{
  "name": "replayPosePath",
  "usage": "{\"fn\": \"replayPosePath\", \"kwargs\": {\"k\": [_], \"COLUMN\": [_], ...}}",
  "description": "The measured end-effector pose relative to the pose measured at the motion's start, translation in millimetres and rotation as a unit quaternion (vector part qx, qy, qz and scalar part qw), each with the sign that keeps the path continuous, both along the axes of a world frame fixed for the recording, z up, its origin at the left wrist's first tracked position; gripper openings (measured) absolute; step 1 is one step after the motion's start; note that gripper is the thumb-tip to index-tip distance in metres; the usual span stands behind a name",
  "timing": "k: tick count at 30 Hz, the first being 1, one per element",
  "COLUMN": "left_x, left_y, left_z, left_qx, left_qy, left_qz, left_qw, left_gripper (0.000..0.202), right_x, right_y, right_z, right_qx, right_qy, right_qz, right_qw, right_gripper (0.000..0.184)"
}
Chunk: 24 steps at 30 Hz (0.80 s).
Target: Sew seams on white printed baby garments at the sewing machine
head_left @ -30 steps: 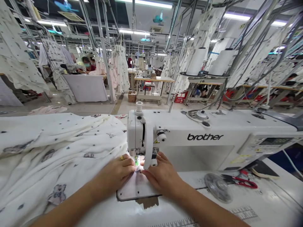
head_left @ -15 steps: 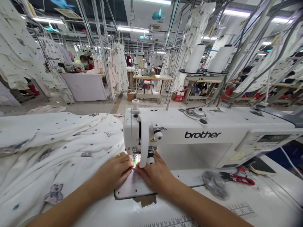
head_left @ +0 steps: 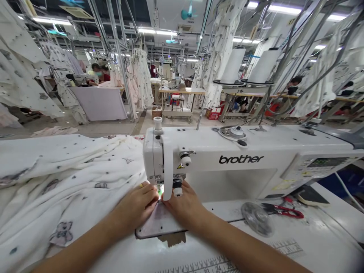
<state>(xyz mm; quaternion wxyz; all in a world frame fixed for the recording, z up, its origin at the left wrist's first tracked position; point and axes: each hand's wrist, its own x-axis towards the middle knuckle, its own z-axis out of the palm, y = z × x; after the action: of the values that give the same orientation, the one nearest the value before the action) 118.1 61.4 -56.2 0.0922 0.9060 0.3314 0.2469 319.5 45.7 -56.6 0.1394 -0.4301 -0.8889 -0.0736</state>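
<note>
A white sewing machine (head_left: 241, 161) lettered "brother" stands before me, its needle area lit. Just left of the needle, my left hand (head_left: 138, 204) is closed, with bent fingers at the edge of a white fabric (head_left: 93, 201) printed with dots and bears. That cloth spreads in loose folds to the left. My right hand (head_left: 184, 204) rests to the right of the needle, partly behind the white guard (head_left: 168, 170), thumb and fingers pressed together. Whatever lies between its fingertips is hidden. Both sets of fingertips nearly meet on the metal bed plate (head_left: 155, 222).
Red-handled scissors (head_left: 290, 211) and a clear round plastic disc (head_left: 257, 219) lie right of the machine's bed. A printed ruler scale (head_left: 204, 265) runs along the front. Two thread cones (head_left: 233, 66) stand behind. Other workstations, hanging garments and a seated person (head_left: 99, 74) are farther back.
The whole view has shifted slightly, so the machine appears a little farther left and higher. Both hands remain at the needle, with scarcely any change in their grip.
</note>
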Motion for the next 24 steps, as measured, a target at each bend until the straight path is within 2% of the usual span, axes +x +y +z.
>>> {"fn": "replayPosePath", "kwargs": {"k": [3, 10, 14, 17, 20, 24], "left_x": [1.2, 1.2, -3.6, -7.5, -9.9, -10.0], "left_y": [-0.9, -2.0, -1.4, -1.8, -3.6, -7.5], "left_z": [1.2, 4.4, 2.9, 3.2, 7.7, 17.1], "left_qx": [0.000, 0.016, 0.044, 0.114, 0.189, 0.234], "left_qy": [0.005, 0.030, 0.037, 0.049, 0.078, 0.127], "left_qz": [0.009, 0.004, -0.025, -0.061, -0.079, -0.089], "left_qw": [1.000, 0.999, 0.998, 0.990, 0.976, 0.960], "left_gripper": [0.011, 0.011, 0.016, 0.024, 0.031, 0.032], "right_x": [-0.1, 5.2, 4.2, 2.4, 1.8, 2.7], "right_y": [1.6, -0.8, 2.4, 3.6, 2.6, 1.1], "right_z": [-3.8, 7.5, 1.8, -1.8, -0.2, 3.6], "right_qx": [0.013, 0.026, 0.027, 0.028, 0.022, 0.007], "right_qy": [-0.027, -0.058, -0.047, -0.027, -0.009, 0.012], "right_qz": [0.034, 0.095, 0.070, 0.040, 0.022, 0.005], "right_qw": [0.999, 0.993, 0.996, 0.998, 0.999, 1.000], "right_gripper": [0.011, 0.009, 0.012, 0.016, 0.024, 0.028]}}
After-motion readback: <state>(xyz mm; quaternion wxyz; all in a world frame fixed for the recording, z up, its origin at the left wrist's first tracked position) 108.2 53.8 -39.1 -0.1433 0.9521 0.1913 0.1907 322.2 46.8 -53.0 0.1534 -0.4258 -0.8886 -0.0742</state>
